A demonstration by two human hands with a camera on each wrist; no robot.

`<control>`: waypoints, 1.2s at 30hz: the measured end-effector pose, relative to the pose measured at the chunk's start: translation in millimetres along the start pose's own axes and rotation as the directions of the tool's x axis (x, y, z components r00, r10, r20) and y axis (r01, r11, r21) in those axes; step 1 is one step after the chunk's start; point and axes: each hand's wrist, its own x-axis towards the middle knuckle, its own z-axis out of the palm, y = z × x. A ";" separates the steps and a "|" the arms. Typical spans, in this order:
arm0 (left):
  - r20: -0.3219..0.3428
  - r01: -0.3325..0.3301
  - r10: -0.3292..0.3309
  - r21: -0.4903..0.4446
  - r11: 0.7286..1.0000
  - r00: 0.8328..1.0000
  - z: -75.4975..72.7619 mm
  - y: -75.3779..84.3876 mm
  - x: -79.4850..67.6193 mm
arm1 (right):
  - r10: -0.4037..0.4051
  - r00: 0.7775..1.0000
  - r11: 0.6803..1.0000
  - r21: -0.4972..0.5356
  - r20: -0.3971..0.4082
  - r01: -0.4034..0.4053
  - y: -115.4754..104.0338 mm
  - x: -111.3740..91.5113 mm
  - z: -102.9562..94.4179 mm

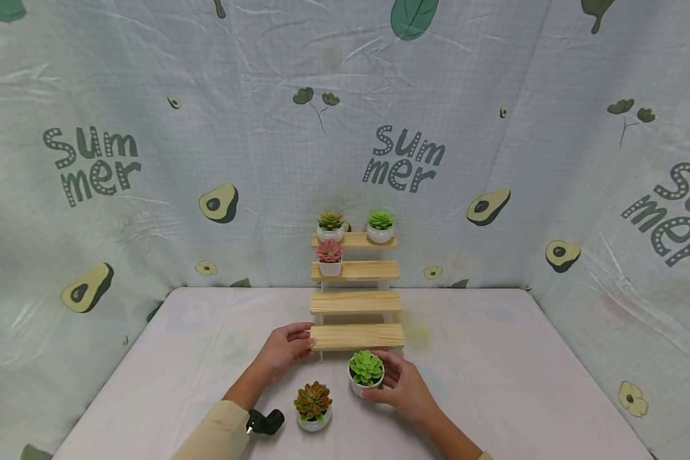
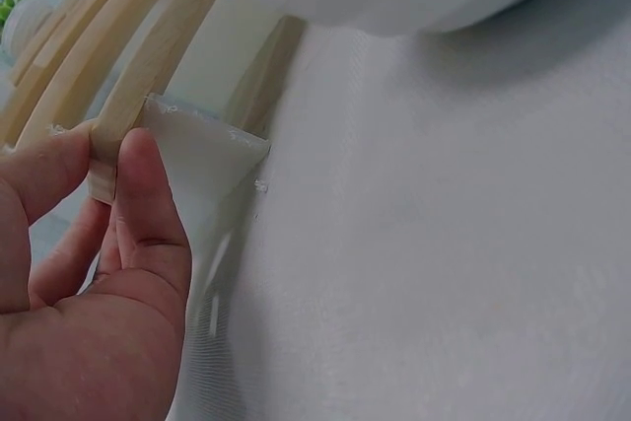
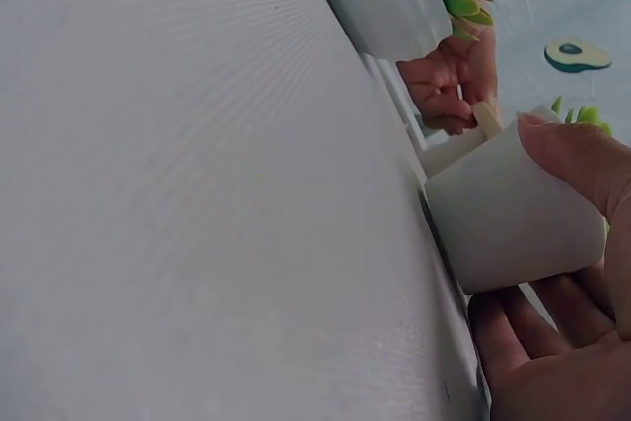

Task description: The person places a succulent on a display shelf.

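Observation:
My left hand (image 1: 287, 350) pinches the left end of the lowest board of a stepped wooden plant stand (image 1: 356, 337); in the left wrist view, thumb and fingers press on either side of the board end (image 2: 116, 145). Around a white pot holding a bright green succulent (image 1: 366, 368), my right hand (image 1: 404, 386) curls its thumb and fingers. That pot is close in front of the stand; the right wrist view shows its white side (image 3: 518, 219) low by the tablecloth. A brownish-orange succulent (image 1: 313, 402) in a round white pot stands on the table between my forearms.
On the top board are a green-brown succulent (image 1: 330, 225) and a bright green one (image 1: 381, 226). A pink succulent (image 1: 329, 257) sits at the left of the second board. Behind the stand hangs a printed cloth (image 1: 264, 153). A black wrist device (image 1: 266, 422) is by my left sleeve.

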 end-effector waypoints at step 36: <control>-0.030 0.010 -0.009 0.032 0.999 0.999 1.0 -0.4 2.9 | -0.144 0.976 0.989 -0.062 -0.162 0.135 -38.5 24.5 -28.0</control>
